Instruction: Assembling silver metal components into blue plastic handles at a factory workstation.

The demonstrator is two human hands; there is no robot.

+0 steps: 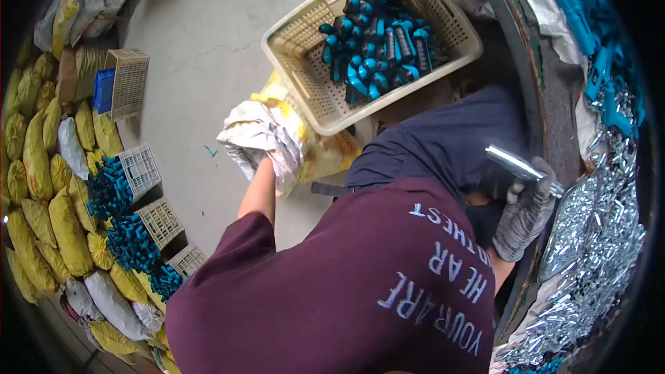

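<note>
My right hand (524, 213), in a grey knitted glove, grips a shiny metal tube (511, 161). The tube sticks out on both sides of the fingers, slightly tilted, beside the dark bench edge. On the other side, my left forearm (260, 190) reaches into the crumpled mouth of a white and yellow woven sack (303, 140). The cloth hides my left hand and its fingers. Just beyond the sack stands a beige plastic basket (298, 90) holding many black and teal grip handles (388, 41).
Shiny metal tubes (589, 256) are heaped along the right, with teal plastic parts (609, 76) above them. Yellow sacks (69, 228) are stacked on the left. Near them, crates (140, 170) lie tipped beside teal parts (131, 239). Grey floor (201, 62) lies between.
</note>
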